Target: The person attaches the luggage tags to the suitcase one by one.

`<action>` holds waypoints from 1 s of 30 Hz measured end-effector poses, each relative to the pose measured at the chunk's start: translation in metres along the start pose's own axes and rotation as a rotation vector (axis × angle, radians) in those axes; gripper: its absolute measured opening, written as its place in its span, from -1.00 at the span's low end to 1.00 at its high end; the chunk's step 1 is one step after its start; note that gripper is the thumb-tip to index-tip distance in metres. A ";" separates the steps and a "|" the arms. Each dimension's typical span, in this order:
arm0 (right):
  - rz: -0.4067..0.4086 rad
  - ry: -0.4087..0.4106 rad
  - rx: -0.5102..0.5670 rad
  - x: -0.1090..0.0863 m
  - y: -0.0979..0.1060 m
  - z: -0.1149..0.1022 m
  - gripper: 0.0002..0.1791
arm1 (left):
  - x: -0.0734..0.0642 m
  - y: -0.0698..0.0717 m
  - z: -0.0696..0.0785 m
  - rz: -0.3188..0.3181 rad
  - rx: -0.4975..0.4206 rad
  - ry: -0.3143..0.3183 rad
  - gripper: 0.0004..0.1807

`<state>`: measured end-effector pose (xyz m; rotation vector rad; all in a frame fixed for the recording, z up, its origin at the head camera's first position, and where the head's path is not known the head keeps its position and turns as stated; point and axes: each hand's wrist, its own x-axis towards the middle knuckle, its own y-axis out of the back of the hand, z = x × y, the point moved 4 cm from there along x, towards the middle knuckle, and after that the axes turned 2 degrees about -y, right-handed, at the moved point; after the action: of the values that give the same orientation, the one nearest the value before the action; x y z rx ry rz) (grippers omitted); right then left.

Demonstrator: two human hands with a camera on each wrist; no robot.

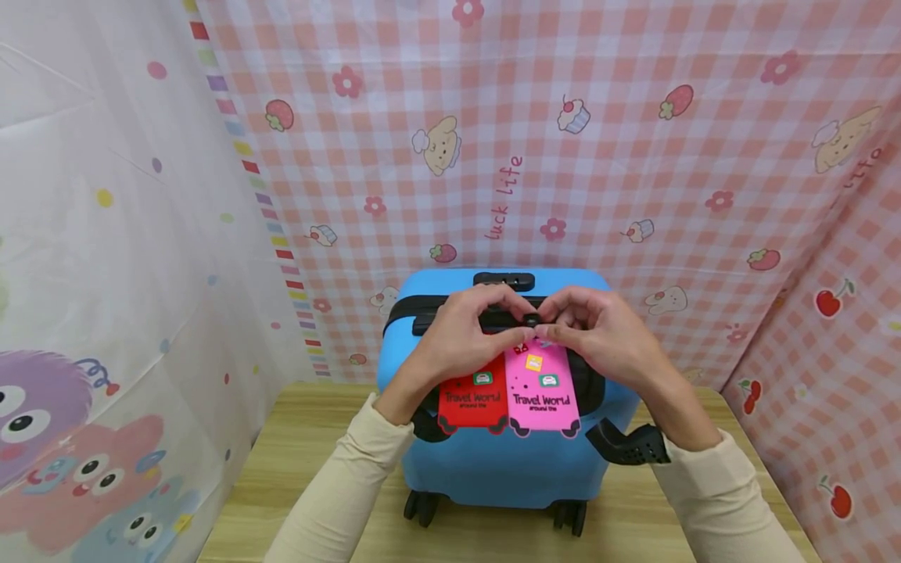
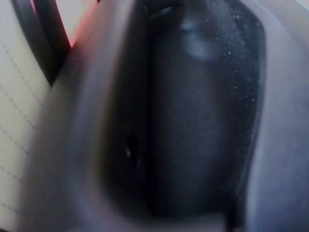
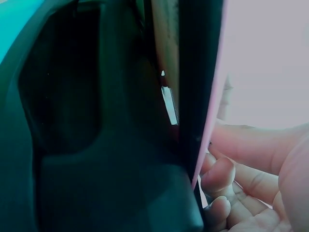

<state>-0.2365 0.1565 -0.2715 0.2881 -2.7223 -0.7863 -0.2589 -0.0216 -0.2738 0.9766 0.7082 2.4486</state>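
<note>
A blue suitcase point(image 1: 503, 469) stands upright on its wheels, with a black handle band across its upper part. Two luggage tags hang in front of it: a red luggage tag point(image 1: 473, 403) and, beside it, a pink luggage tag point(image 1: 542, 407). At the pink tag's top, my left hand point(image 1: 464, 328) and right hand point(image 1: 608, 332) meet, thumbs and index fingers pinching its small black strap point(image 1: 532, 319). The strap's fastening is mostly hidden by fingertips. Seen edge-on in the right wrist view, the pink tag point(image 3: 212, 116) has the right hand's fingers point(image 3: 219, 174) beside it.
The suitcase rests on a wood-grain table point(image 1: 303, 453). Behind it hangs a pink checked cloth point(image 1: 394, 156), with a white patterned cloth point(image 1: 176, 258) at left. A black combination lock point(image 1: 504, 280) sits on the suitcase top. The left wrist view shows a blurred black recess point(image 2: 193, 121).
</note>
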 end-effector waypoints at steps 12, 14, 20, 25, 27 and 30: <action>0.008 -0.023 -0.007 0.001 -0.001 0.000 -0.83 | 0.000 0.000 -0.002 -0.001 -0.005 0.029 -0.84; 0.009 -0.021 -0.007 0.001 -0.001 0.000 -0.83 | 0.000 0.000 -0.002 0.002 -0.002 0.032 -0.84; 0.015 -0.009 0.004 0.002 -0.002 -0.001 -0.85 | 0.001 0.000 -0.001 0.013 0.000 0.039 -0.85; 0.022 -0.009 0.013 0.003 -0.002 -0.001 -0.86 | 0.001 0.000 -0.001 0.015 -0.003 0.054 -0.86; 0.025 -0.012 0.014 0.003 -0.002 -0.001 -0.86 | 0.000 0.000 -0.001 0.015 -0.007 0.063 -0.86; 0.029 -0.016 0.015 0.003 -0.003 -0.001 -0.87 | 0.000 -0.001 -0.001 0.017 -0.013 0.076 -0.87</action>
<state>-0.2385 0.1534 -0.2717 0.2460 -2.7416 -0.7638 -0.2598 -0.0214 -0.2748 0.8926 0.7106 2.5132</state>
